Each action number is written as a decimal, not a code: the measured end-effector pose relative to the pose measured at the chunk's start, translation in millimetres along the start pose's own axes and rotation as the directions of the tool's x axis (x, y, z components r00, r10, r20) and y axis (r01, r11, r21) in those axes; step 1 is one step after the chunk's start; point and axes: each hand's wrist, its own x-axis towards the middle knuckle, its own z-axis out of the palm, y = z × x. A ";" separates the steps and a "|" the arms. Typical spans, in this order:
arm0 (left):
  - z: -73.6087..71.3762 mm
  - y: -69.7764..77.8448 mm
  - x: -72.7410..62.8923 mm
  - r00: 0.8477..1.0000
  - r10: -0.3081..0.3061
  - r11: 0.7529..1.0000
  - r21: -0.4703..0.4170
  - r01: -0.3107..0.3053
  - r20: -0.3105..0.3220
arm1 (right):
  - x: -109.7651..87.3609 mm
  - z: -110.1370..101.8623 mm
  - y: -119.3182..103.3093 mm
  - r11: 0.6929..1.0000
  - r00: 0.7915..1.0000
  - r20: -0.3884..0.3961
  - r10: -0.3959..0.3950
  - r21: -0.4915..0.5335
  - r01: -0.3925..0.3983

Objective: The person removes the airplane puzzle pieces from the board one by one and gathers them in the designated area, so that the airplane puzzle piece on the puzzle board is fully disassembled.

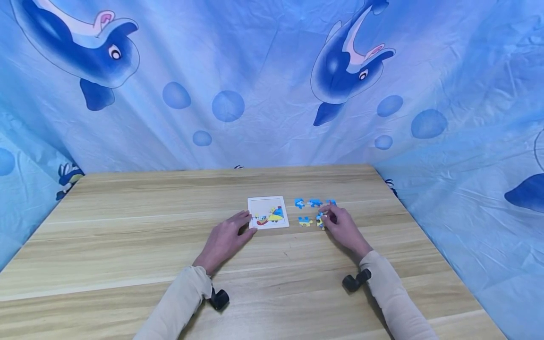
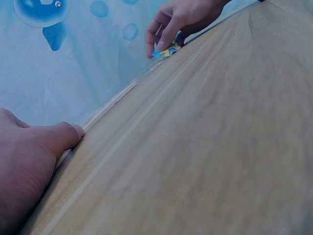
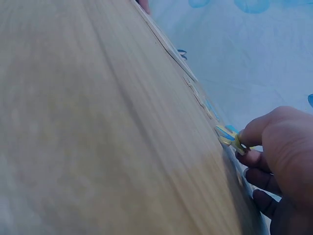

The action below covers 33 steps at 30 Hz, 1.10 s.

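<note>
Head view shows, near the middle of the frame, a white puzzle tray point(image 1: 260, 207) lying flat on the wooden table point(image 1: 127, 245), with fitted pieces point(image 1: 276, 216) only in its lower and right part. The left hand point(image 1: 225, 241) has its fingers rather straight, fingertips at the tray's left edge and thumb by the lower left corner; it does not close around anything, and I judge that this touch serves to stop the tray from sliding. Right of centre, the right hand point(image 1: 345, 231) pinches one blue-and-yellow piece point(image 1: 319, 220) between thumb and finger (the right wrist view shows it tilted), probably because so thin a thing needs a fingertip hold. Four loose pieces point(image 1: 315, 203) lie beside the tray, perhaps spread so that each is easily seen.
</note>
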 end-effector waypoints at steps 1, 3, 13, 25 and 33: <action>-0.2 0.1 0.0 1.000 -0.002 1.000 0.001 0.002 0.002 | 0.0 0.2 0.1 1.000 1.000 -0.002 -0.009 -0.013 0.009; -0.4 -0.1 -0.2 1.000 -0.003 1.000 0.002 0.003 0.005 | -0.1 0.7 -0.3 0.999 1.000 -0.001 -0.020 -0.042 0.020; -0.9 -0.1 -0.6 1.000 -0.013 1.000 0.003 0.012 0.020 | 0.4 2.2 -2.3 0.986 0.999 -0.005 -0.054 -0.161 0.053; -1.8 1.0 -0.1 1.000 -0.008 1.000 0.002 0.008 0.019 | 0.4 5.1 3.6 0.964 0.997 -0.030 -0.067 -0.259 0.057; -2.0 0.9 -0.6 1.000 -0.008 1.000 -0.004 0.008 0.019 | 0.1 5.8 -0.5 0.959 0.998 -0.035 -0.047 -0.280 0.036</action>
